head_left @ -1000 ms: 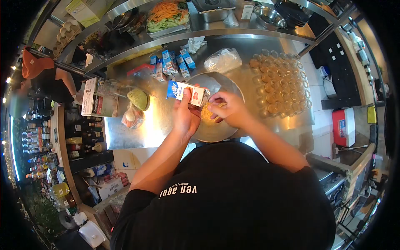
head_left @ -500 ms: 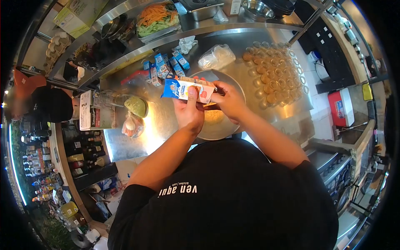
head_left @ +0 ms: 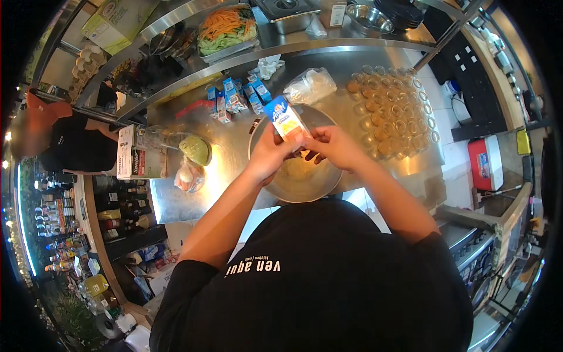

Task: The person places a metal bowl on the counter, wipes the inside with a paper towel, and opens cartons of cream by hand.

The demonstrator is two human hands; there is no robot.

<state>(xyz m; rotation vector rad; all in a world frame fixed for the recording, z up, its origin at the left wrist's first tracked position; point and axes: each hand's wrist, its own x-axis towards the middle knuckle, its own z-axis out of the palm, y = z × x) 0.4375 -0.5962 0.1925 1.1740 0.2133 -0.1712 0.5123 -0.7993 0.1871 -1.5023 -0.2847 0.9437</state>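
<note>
**Carton swung from sideways to blue end forward, over the bowl**

Left hand [head_left: 271,154] is closed around the lower part of a blue, white and orange carton [head_left: 286,124]. Right hand [head_left: 334,146] has its fingers bent at the carton's lower end; cannot tell whether they pinch it. The carton is above a large metal bowl [head_left: 316,117] with yellowish contents [head_left: 299,173].

Change: half a second ago the carton lay nearly sideways, blue end to the left; now it slants, blue end pointing away from the body. More of the bowl's contents show below the hands than then.

Surface: metal bench [head_left: 229,144], shiny, with a bright glare at left. Beyond the bowl, a cluster of blue cartons [head_left: 236,100] and a translucent bag [head_left: 309,86] are in the same places as before. Left: a green round item [head_left: 195,150] and a printed box [head_left: 143,154]. Right: rows of glass jars [head_left: 399,111].

Room: an overhead shelf [head_left: 328,44] bears a tray [head_left: 231,53] of shredded orange and green vegetables. Another person [head_left: 82,141] stands at far left, near the box. A red-and-white cooler [head_left: 484,164] is on the floor at right.
</note>
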